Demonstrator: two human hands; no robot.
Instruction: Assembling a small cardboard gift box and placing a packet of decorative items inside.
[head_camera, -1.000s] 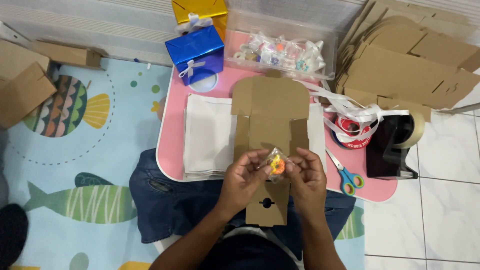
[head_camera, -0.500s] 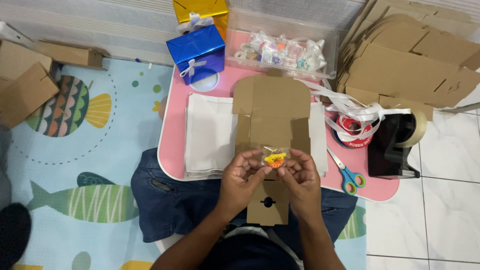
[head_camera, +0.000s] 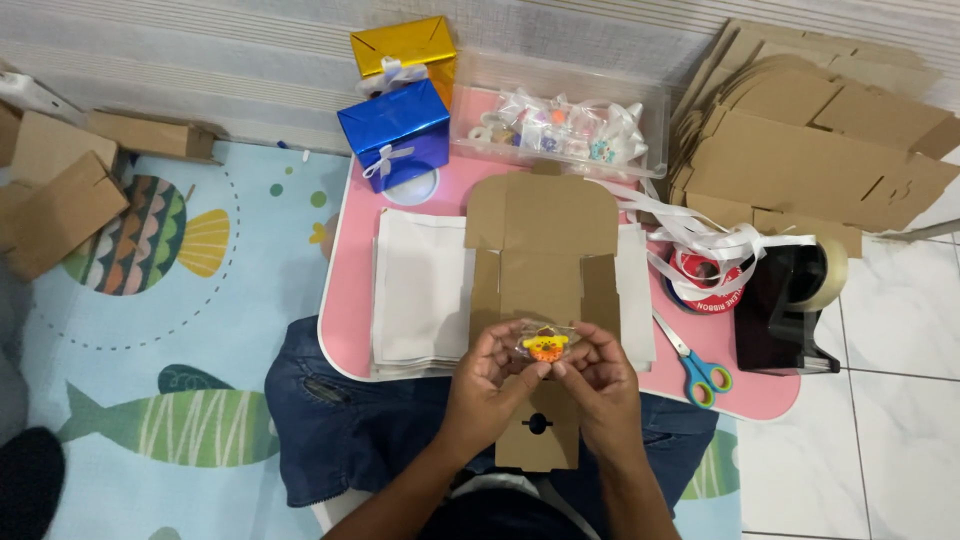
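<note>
Both hands hold a small orange and yellow toy (head_camera: 546, 346) wrapped in clear plastic, just above a flat unfolded cardboard box blank (head_camera: 541, 250). My left hand (head_camera: 489, 385) pinches the packet's left side with thumb and fingers. My right hand (head_camera: 598, 378) grips its right side. The blank lies on a stack of white paper sheets (head_camera: 420, 290) on a small pink table (head_camera: 352, 300), and its lower flap hangs over the table's near edge toward my lap.
A blue gift box (head_camera: 396, 132) and a gold one (head_camera: 404, 47) stand at the table's back. Beside them is a clear bin of small wrapped items (head_camera: 560, 125). Blue scissors (head_camera: 696, 366), a ribbon spool (head_camera: 700, 278) and a black tape dispenser (head_camera: 785, 305) lie right. Flat cardboard blanks (head_camera: 820, 150) are stacked on the far right.
The wrapped toy has been turned between my fingers and now sits flatter, spread between both hands. My hands stayed in the same place over the cardboard blank.
</note>
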